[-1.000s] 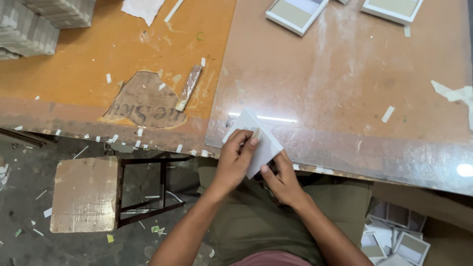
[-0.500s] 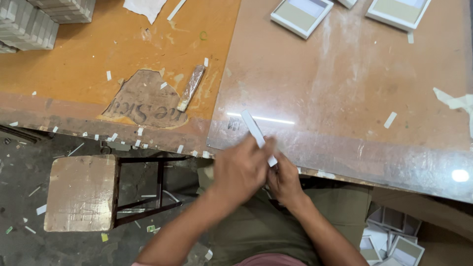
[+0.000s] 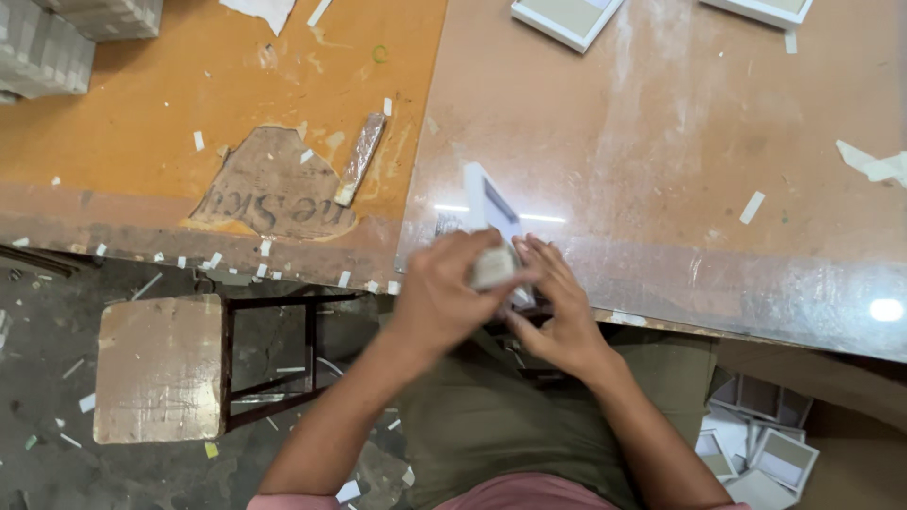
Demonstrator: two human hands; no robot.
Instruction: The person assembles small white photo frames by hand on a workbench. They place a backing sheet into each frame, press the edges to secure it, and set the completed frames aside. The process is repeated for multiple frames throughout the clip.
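A small white box tray [image 3: 487, 203] stands tilted on edge at the near edge of the worktable [image 3: 661, 151]. My left hand [image 3: 444, 293] covers its lower part, fingers curled around a small pale piece [image 3: 493, 267], blurred by motion. My right hand [image 3: 557, 302] touches the tray's lower right side, fingers spread against it. Both hands hold it just above my lap.
Two more white trays [image 3: 567, 17] lie at the table's far edge. Stacks of white boxes [image 3: 57, 47] sit at far left. A brush-like stick [image 3: 359, 159] lies on the orange surface. A wooden stool [image 3: 161, 364] stands at left; more trays [image 3: 765, 444] lie in a carton at right.
The white tray has been turned from lying flat to standing on edge. My left hand has slid down over its lower part, and both hands have shifted slightly toward me.
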